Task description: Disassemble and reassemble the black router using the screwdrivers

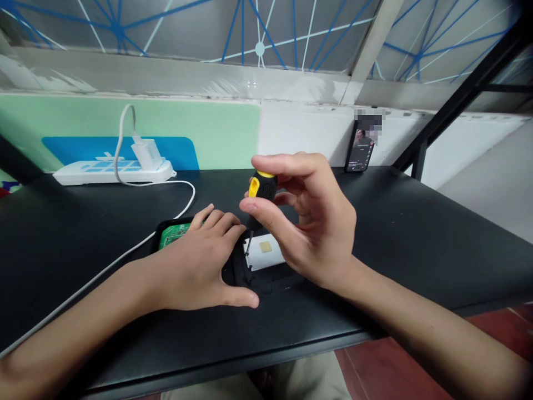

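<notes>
My right hand was pinched around the screwdriver, its tip at the left edge of the white plate on the black case; my left hand lay spread, probably bracing the case, though contact was hidden. Pushing straight along the shaft while turning slowly seemed best

The bare left forearm reaches in from the lower left; the left hand lies palm down, thumb stretched rightward. From the lower right comes the bare right forearm. The right hand is raised, thumb and index finger gripping, the other fingers curled behind.
</notes>
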{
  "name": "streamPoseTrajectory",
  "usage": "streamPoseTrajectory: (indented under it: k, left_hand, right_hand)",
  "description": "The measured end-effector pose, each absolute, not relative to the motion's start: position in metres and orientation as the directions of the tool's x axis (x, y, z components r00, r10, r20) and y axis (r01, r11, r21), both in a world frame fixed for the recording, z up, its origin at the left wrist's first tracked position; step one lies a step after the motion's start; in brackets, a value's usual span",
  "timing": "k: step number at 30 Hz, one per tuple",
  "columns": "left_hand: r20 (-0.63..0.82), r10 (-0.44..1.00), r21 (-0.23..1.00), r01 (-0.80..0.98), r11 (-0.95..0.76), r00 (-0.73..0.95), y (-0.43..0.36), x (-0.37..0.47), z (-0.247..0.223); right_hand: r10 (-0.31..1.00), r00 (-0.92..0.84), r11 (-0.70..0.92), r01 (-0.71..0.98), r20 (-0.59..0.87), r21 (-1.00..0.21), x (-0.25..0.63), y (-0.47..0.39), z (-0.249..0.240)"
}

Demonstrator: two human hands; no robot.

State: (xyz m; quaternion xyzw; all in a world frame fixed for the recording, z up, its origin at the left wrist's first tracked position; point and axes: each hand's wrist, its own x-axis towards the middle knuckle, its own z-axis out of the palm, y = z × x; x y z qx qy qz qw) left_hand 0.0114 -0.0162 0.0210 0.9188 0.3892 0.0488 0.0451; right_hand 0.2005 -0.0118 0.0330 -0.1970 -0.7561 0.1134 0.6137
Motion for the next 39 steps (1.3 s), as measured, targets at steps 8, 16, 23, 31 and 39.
streamPoseTrajectory:
  k: [8,16,23,31,39]
  left_hand:
    - [0.081,0.728,0.162,0.711,-0.684,0.681,-0.0158,0.0105,0.0185]
    - [0.067,0.719,0.124,0.709,-0.694,0.692,-0.0150,0.0108,0.0198]
    - [0.078,0.716,0.121,0.707,-0.697,0.693,-0.0150,0.0108,0.0183]
    - [0.096,0.717,0.168,0.699,-0.696,0.691,-0.0151,0.0099,0.0166]
    - [0.061,0.727,0.137,0.716,-0.685,0.684,-0.0155,0.0111,0.0199]
  right_hand:
    - [0.468,-0.150,0.868,0.263,0.871,-0.421,0.1996,-0.0150,0.0340]
    - [0.504,-0.166,0.864,0.096,0.848,-0.494,0.1971,-0.0174,0.0291]
    - [0.502,-0.197,0.863,0.181,0.842,-0.472,0.1992,-0.0160,0.0310]
    - [0.505,-0.177,0.853,0.249,0.845,-0.458,0.1989,-0.0162,0.0309]
    - [0.466,-0.151,0.874,0.233,0.872,-0.427,0.1977,-0.0132,0.0282]
